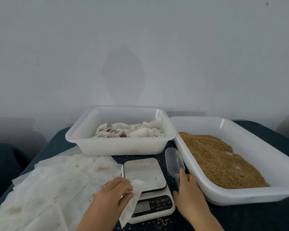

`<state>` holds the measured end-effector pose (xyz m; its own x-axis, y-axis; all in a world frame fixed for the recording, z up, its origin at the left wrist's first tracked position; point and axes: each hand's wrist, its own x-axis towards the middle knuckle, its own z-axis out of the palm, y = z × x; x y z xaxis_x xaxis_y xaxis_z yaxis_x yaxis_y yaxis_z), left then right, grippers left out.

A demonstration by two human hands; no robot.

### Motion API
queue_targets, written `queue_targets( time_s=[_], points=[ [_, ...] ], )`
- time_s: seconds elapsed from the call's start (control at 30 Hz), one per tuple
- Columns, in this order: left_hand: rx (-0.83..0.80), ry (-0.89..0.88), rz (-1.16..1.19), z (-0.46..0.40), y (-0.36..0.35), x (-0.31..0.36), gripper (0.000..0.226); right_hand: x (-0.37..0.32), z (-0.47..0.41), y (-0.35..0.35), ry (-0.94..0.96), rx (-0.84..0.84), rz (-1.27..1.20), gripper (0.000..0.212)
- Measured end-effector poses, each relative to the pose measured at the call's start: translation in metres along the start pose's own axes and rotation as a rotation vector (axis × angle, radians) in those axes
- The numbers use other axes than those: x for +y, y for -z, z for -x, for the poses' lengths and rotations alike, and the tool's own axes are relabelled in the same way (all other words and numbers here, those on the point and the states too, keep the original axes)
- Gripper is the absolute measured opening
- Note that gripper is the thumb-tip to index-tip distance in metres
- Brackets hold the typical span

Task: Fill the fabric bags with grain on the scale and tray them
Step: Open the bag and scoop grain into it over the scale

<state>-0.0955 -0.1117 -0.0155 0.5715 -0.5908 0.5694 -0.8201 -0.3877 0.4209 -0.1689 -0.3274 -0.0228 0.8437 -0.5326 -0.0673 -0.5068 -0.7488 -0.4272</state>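
My left hand pinches an empty white fabric bag that hangs over the front left corner of the small digital scale. The scale's platform carries only a few stray grains. My right hand is wrapped around the handle of a clear plastic scoop lying on the table between the scale and the grain tray. That tray, on the right, holds brown grain. Behind the scale a second white tray holds several filled, tied bags.
A spread of flat empty fabric bags covers the table's left side. Loose grains lie scattered on the dark tabletop around the scale. A plain wall rises right behind the two trays.
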Motion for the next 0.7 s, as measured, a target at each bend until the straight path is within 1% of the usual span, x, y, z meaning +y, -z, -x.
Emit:
queue_targets(
  time_s=[0.1,0.17,0.23,0.27,0.33,0.4,0.47,0.53,0.57,0.6,0.67,0.7],
  points=[
    [0.026,-0.016,-0.018,0.0,-0.002,-0.004,0.036,-0.002,0.006,0.001,-0.008,-0.019,-0.033,0.078],
    [0.056,-0.008,-0.026,0.0,-0.002,-0.007,0.032,-0.007,0.013,0.007,-0.003,0.002,-0.053,0.076],
    [0.12,-0.059,-0.064,-0.001,0.0,-0.007,0.014,-0.014,0.025,0.015,0.033,0.03,-0.047,0.072],
    [0.136,-0.071,-0.08,-0.002,0.002,-0.006,0.011,-0.017,0.031,0.02,0.058,0.037,-0.046,0.07],
    [0.152,-0.066,-0.093,-0.002,0.003,-0.006,0.023,-0.022,0.046,0.031,0.127,0.063,-0.079,0.067],
    [0.174,-0.043,-0.082,-0.003,0.004,-0.006,0.022,-0.028,0.061,0.049,0.214,0.111,-0.134,0.063],
    [0.184,-0.035,-0.06,-0.003,0.004,-0.005,0.017,-0.028,0.065,0.072,0.252,0.22,-0.164,0.056],
    [0.176,-0.017,-0.05,-0.003,0.003,-0.005,0.023,-0.021,0.053,0.094,0.201,0.311,-0.098,0.053],
    [0.163,-0.011,-0.051,-0.002,0.003,-0.004,0.025,-0.015,0.043,0.105,0.131,0.287,-0.028,0.049],
    [0.15,-0.009,-0.056,-0.002,0.003,-0.004,0.027,-0.008,0.029,0.113,0.056,0.217,0.023,0.042],
    [0.12,0.011,-0.055,-0.002,0.004,-0.002,0.026,0.004,0.002,0.126,-0.067,0.071,0.015,0.023],
    [0.115,0.018,-0.047,-0.003,0.005,-0.003,0.022,0.009,-0.011,0.13,-0.117,0.024,0.006,0.019]
  ],
)
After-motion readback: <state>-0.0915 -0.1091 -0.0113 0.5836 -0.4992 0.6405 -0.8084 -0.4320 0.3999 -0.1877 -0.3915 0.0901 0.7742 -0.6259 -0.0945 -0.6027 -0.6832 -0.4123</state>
